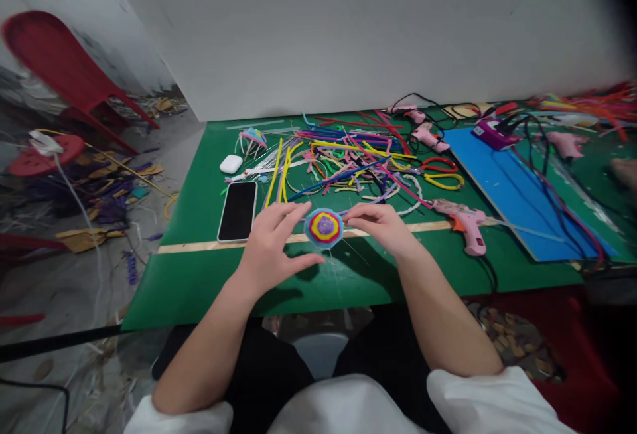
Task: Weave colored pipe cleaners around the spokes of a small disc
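A small round disc [326, 227] of coiled pipe cleaner is between my hands, with a purple centre and yellow, red and light blue rings. Thin wires stick out from it over the green table. My left hand [269, 245] is open at the disc's left side, its thumb and fingers spread apart. At the opposite edge, the fingers of my right hand [381, 225] are pinched together on the disc's rim; the exact contact is too small to make out. Beyond the hands lies a tangled pile of coloured pipe cleaners [348, 155].
Left of the pile are a phone [237, 212], a white case [231, 164] and a small wire-framed pipe-cleaner piece [253, 137]. Yellow-handled scissors [444, 182], a pink glue gun [462, 221], a blue board [497, 182] and a purple power strip [496, 134] lie rightward. A red chair [54, 56] stands left.
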Available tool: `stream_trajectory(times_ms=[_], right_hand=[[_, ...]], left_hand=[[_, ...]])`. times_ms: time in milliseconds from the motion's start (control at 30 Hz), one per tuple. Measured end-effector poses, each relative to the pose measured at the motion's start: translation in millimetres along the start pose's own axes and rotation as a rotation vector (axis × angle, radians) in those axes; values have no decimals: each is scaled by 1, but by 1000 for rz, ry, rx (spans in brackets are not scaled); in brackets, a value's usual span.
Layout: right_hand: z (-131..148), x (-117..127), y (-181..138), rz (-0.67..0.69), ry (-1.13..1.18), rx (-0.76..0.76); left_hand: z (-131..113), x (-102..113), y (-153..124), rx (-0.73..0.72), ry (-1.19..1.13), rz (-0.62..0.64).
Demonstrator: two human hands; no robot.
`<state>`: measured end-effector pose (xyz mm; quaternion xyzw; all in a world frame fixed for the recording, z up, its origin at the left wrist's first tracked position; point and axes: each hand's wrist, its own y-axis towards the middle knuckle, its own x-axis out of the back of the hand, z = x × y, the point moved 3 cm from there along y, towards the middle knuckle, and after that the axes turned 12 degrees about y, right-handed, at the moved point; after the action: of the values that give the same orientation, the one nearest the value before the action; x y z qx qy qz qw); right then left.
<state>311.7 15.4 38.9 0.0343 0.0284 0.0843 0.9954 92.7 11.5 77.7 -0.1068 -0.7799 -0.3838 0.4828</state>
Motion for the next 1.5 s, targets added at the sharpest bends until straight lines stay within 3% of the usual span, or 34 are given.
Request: stream_trajectory(times_ms=[200,433,667,833,933,1100,1233,1367,1500], right_hand=[[17,-6,-10,5,-114,75],[32,-13,-19,112,-176,72],[28,-15,-20,131,-45,-36],[23,-15,-22,115,109,-139],[22,-14,-23,101,172,-145],[19,-13,-21,83,203,-160],[12,-16,-20,120,188,-209],[7,-21,-20,181,165,-257],[7,-20,-16,144,35,-206]], left_hand=[[-2,0,3,-50,32,-18],[7,11,4,-114,-33,-4],[3,20,0,-150,-111,96],[3,33,-2,-133,-369,243],[3,32,0,-129,-405,252],[-3,12,1,-172,-319,162],[-4,1,-1,-244,-129,-25],[-2,0,-4,-284,-51,-211],[0,4,-6,-276,13,-318]])
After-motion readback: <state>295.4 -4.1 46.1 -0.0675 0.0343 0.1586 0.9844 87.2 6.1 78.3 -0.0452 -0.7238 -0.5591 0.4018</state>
